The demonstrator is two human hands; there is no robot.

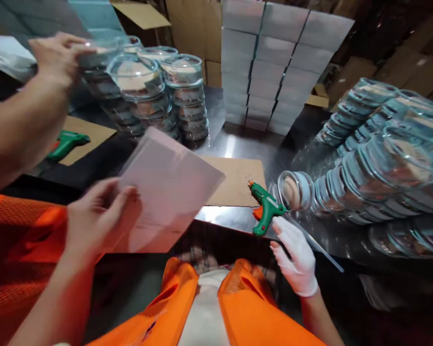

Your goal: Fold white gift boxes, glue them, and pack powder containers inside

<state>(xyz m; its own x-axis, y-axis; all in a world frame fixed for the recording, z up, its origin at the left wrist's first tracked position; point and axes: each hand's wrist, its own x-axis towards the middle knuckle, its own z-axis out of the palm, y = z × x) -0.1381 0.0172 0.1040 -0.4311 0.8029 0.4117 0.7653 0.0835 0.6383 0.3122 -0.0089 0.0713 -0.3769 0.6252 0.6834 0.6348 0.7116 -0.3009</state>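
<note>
My left hand point(101, 214), bare, grips a flat pale sheet point(169, 197) by its left side, thumb on top. The sheet is tilted above the table edge; its edge looks doubled, and blur hides further detail. My right hand point(294, 257) wears a white glove with exposed fingertips and holds nothing, its fingers apart. Just beyond those fingers lies a green glue gun point(267, 206) with an orange trigger, its nozzle over a piece of brown cardboard point(234, 178). A round clear container point(292, 190) rests on its side by the gun.
Tall stacks of clear round containers stand on the right point(389, 158) and left point(187, 96). White boxes point(270, 62) are piled at the back. A co-worker's hand point(59, 55) touches the left containers. Another green glue gun point(68, 144) lies beneath that arm.
</note>
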